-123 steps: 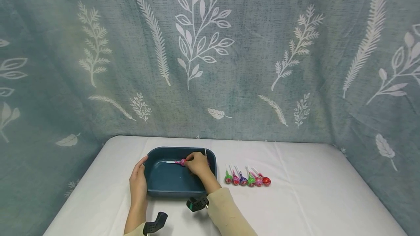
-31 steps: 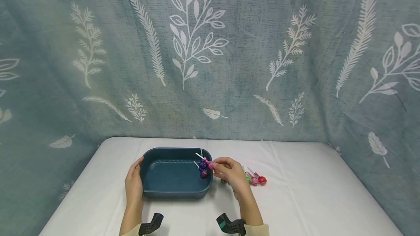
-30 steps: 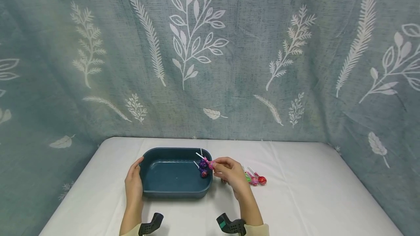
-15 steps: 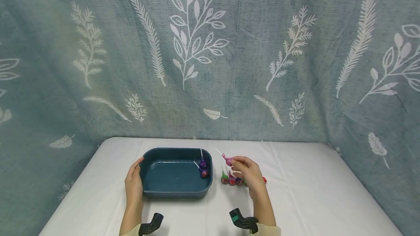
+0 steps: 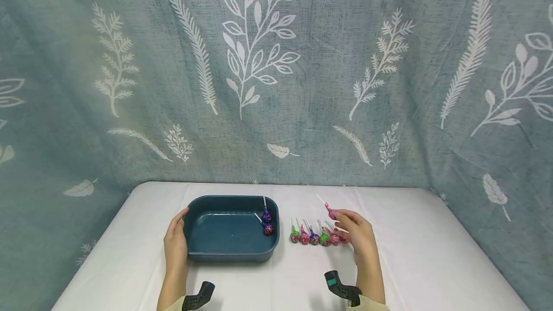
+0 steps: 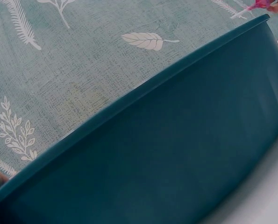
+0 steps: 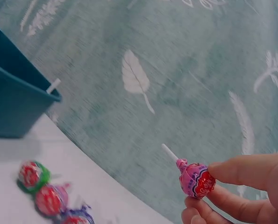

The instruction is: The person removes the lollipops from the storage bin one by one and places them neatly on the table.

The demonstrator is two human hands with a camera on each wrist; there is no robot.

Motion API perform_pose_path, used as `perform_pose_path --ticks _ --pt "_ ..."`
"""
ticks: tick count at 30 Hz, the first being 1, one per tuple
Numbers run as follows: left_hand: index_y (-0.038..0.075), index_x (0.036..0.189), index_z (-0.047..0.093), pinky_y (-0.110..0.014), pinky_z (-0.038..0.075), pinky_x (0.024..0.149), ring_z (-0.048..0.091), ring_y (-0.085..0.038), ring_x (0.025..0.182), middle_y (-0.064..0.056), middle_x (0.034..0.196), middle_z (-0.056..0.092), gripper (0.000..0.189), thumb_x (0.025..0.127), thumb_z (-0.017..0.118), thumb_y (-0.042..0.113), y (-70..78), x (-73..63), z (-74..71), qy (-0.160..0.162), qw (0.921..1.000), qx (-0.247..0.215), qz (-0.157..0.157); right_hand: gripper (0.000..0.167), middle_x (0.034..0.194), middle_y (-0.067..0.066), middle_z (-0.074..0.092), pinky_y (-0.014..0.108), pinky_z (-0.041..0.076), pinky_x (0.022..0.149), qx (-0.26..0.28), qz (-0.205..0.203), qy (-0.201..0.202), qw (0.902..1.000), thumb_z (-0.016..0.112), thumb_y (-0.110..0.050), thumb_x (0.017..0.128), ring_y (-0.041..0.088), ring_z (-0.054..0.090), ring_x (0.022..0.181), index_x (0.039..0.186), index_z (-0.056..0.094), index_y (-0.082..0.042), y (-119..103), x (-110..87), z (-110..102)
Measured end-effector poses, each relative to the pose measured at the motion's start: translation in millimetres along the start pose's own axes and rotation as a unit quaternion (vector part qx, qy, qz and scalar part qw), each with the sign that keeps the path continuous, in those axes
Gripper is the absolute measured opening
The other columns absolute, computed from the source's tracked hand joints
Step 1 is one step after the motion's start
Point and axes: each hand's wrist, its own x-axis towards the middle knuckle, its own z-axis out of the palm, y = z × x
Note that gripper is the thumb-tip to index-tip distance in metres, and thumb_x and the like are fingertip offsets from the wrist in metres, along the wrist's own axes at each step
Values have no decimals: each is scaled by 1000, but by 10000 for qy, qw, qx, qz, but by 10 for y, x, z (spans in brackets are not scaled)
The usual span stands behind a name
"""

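Observation:
My right hand (image 5: 354, 232) pinches a lollipop in a pink wrapper (image 7: 196, 180) by its round head, between thumb and fingers. Its white stick points up and to the left, and it is held above the table. Below the hand, several wrapped lollipops (image 5: 314, 237) lie in a row, the rightmost partly hidden by the fingers. My left hand (image 5: 174, 244) rests along the left end of a dark teal basin (image 5: 233, 256), fingertips at the rim. Inside the basin, on the right, are two purple-wrapped lollipops (image 5: 268, 228), one stick leaning on the wall.
A white cloth covers the table (image 5: 414, 253). Behind it hangs a green-grey curtain (image 5: 319, 157) with white leaf prints. The basin's right wall (image 7: 12, 100) stands just left of the lollipop row.
My right hand left the basin's right side and moved right across the row, carrying the pink lollipop. The purple pair stays in the basin. My left hand keeps its place at the basin.

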Motion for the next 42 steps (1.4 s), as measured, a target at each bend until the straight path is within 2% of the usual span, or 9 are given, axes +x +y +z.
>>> perform_pose_path --ticks 2,6,8,15,20,23,26,32,42 --pt "14 143 47 -51 9 116 14 -31 145 -10 156 29 45 106 27 31 -43 29 -5 -48 10000 -39 32 49 110 10 65 23 55 70 -34 105 198 9997 71 -45 85 22 62 95 114 65 -5 147 108 -82" --pt "24 140 52 -51 11 116 18 -28 145 -5 154 33 44 105 28 37 -283 191 -4 121 9999 74 50 57 115 9 64 21 54 72 -221 422 513 9975 71 -53 82 22 61 99 118 64 -9 395 298 -208" --pt "26 139 53 -51 12 115 20 -26 144 -3 154 34 44 105 29 39 -338 228 -8 170 9998 119 33 58 118 10 63 22 55 73 -260 494 565 9968 71 -53 82 22 61 101 119 63 -9 474 352 -262" --pt "14 144 47 -52 9 116 14 -30 145 -9 156 29 45 106 27 29 -13 -1 -29 -72 10000 -15 -11 54 120 13 60 15 51 63 -381 772 757 9934 69 -45 87 21 60 97 121 61 -3 425 274 -367" --pt "15 144 47 -51 9 116 14 -29 145 -8 156 29 44 106 27 29 2 -19 -31 -82 10000 -30 0 42 111 15 61 14 48 58 -721 927 972 9883 61 -30 93 21 57 89 119 59 3 178 20 -320" --pt "13 143 47 -51 10 116 15 -30 145 -10 155 30 44 106 28 29 -11 -13 -20 -56 10000 -59 18 37 98 16 64 22 49 58 -1137 801 1175 9833 60 -25 93 21 59 78 114 60 5 118 -68 -298" --pt "15 141 50 -49 11 116 18 -30 145 -10 154 32 43 106 30 30 -17 -11 -3 18 9999 -103 -3 32 88 16 66 27 48 56 -1523 692 1370 9763 61 -22 93 21 58 71 108 62 6 135 -82 -288" --pt "12 141 49 -50 12 116 18 -30 144 -10 154 32 43 106 29 28 -3 -4 -7 -25 10000 -88 34 29 85 17 67 28 44 54 -1935 569 1563 9669 63 -20 91 23 58 66 103 64 6 180 -77 -271" --pt "13 143 47 -50 11 116 18 -30 145 -8 155 31 44 106 27 27 14 -8 -20 -68 10000 -45 -1 27 81 16 66 29 42 55 -2110 436 1503 9649 64 -16 89 20 54 65 101 65 8 153 -104 -260"
